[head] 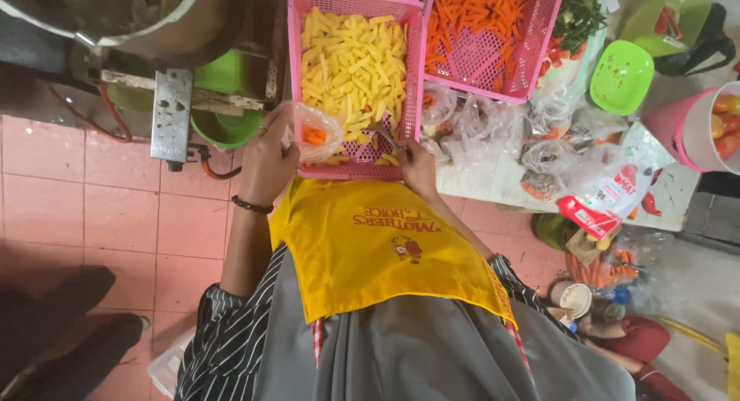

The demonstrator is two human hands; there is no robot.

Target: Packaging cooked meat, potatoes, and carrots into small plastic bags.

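Note:
My left hand (268, 161) holds open a small clear plastic bag (316, 131) with a few orange carrot pieces inside, at the near left corner of a pink basket (293, 77). The basket is full of yellow cut vegetable sticks (353, 58). My right hand (417, 167) grips a thin metal utensil (382, 134), whose tip lies among the yellow sticks at the basket's near edge. A dark bracelet sits on my left wrist, and a yellow apron (385, 247) hangs below both hands.
A second pink basket (539, 54) of orange carrot sticks lies to the right, with filled clear bags (493, 124) in front of it. A green bowl (620, 76), a pink bucket (671, 127), a large metal pot (116, 16) on a burner and a pink tiled floor (92, 201) surround me.

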